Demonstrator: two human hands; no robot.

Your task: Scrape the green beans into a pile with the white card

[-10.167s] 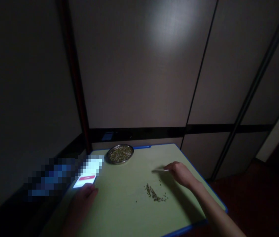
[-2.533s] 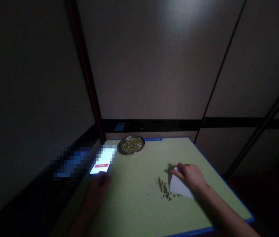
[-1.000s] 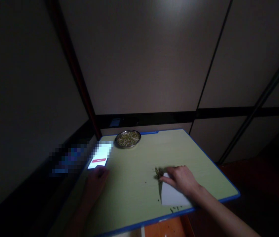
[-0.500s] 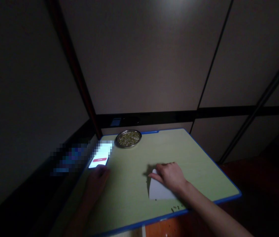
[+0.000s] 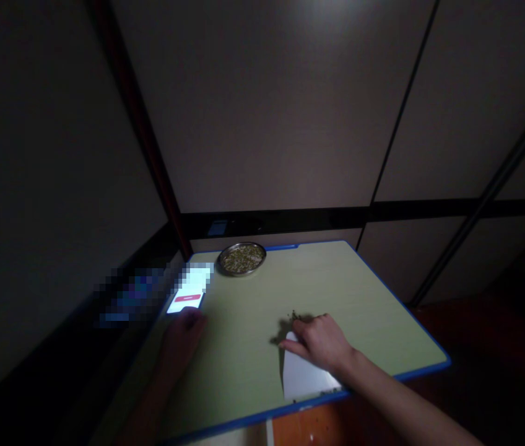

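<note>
My right hand [image 5: 325, 341] is closed on a white card [image 5: 306, 376], thumb on top, and presses it low over the green tabletop near the front edge. Small dark green-brown seeds, perhaps beans, lie beyond my fingertips, and more sit along the card's near edge. Part of the card and any seeds behind it are hidden by my hand. My left hand [image 5: 186, 331], in deep shadow, has its fingers curled around the lower end of a lit phone [image 5: 192, 288] at the table's left side. Its grip is only partly visible.
A round metal dish [image 5: 242, 259] of green and pale seeds stands at the table's back left. The table [image 5: 337, 279] has a blue rim. Below its front edge an orange surface [image 5: 306, 427] with a few dark specks shows. Dark cabinet panels [image 5: 267, 124] rise behind.
My right hand has drawn the white card through the scattered seeds, left and toward the front edge. Half a second ago the card was farther from that edge. My left hand and phone stay put.
</note>
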